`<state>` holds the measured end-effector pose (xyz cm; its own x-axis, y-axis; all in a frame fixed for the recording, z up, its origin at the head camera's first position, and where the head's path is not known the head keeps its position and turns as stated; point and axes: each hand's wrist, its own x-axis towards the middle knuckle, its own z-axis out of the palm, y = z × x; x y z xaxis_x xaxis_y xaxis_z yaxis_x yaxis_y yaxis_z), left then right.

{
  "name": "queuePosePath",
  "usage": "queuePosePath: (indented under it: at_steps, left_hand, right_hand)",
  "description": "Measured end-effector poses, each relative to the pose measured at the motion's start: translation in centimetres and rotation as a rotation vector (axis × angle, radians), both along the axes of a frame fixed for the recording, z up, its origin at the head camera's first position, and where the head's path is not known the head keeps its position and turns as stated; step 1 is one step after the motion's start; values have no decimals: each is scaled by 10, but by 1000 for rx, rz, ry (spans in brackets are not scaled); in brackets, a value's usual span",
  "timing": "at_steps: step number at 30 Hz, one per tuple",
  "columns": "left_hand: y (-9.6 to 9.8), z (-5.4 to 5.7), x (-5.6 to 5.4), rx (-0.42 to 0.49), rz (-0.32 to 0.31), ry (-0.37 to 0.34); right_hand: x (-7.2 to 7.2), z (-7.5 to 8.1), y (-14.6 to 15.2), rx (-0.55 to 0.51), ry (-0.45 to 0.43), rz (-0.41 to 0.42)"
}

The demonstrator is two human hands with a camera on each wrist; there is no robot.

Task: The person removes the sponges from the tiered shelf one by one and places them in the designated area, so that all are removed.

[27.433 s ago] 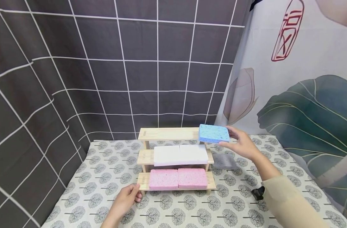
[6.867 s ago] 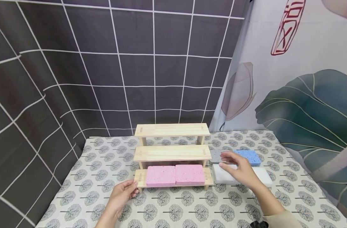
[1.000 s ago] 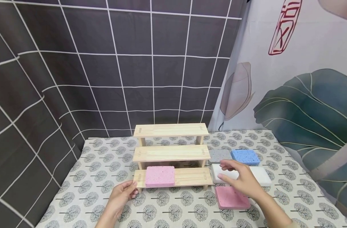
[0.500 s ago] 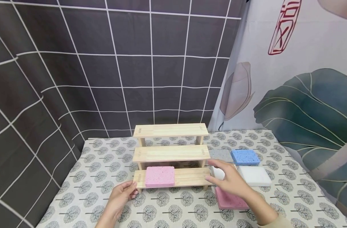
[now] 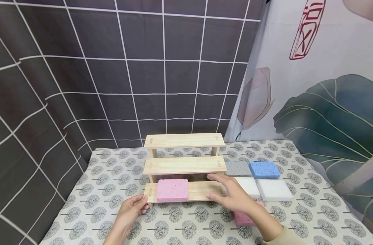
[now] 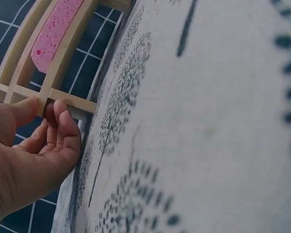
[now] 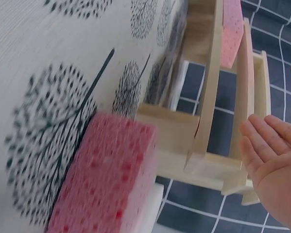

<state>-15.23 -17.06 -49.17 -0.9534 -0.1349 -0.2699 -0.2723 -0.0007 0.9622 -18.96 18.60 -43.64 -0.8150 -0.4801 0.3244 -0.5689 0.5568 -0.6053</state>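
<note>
A three-step wooden shelf [image 5: 184, 165] stands on the cloth, and one pink sponge [image 5: 172, 190] lies on the left part of its lowest step. My left hand [image 5: 129, 212] pinches the left end of that step between thumb and fingers; the left wrist view [image 6: 45, 145] shows this grip. Over the right end of the same step is my right hand [image 5: 235, 196], its thumb and fingers spread apart and holding nothing. A second pink sponge [image 5: 243, 218] lies on the cloth beneath my right forearm, partly hidden; it looms large in the right wrist view.
Right of the shelf, two white sponges [image 5: 275, 190] lie side by side. Behind them are a grey sponge [image 5: 238, 168] and a blue sponge [image 5: 264, 169]. A dark gridded curtain [image 5: 143, 78] hangs behind, and a leaf-print curtain [image 5: 327, 112] at right.
Earlier, white and blue sponges were at the shelf; they now lie on the cloth. One pink sponge also went there. Lately my empty right hand moved left to the lowest step; my left stayed.
</note>
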Motion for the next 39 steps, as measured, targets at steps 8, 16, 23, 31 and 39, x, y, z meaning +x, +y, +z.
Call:
queuePosePath:
  at_steps: [8,16,23,31,39]
  left_hand:
    - [0,1,0,7,3,0]
    - [-1,-3,0,5,0,-16]
    - [0,0,1,11,-2,-5]
    - [-1,-1,3,21,-3,-11]
    - [-1,-2,1,34,-1,-10]
  right_hand:
    - [-2,-5,-18,89,-69,24]
    - [-3,-10,-25,118,-67,33]
    - [-3,-12,-29,132,-55,34]
    - [-5,-16,-36,122,-74,35]
    - [-10,-22,-44,127,-55,32]
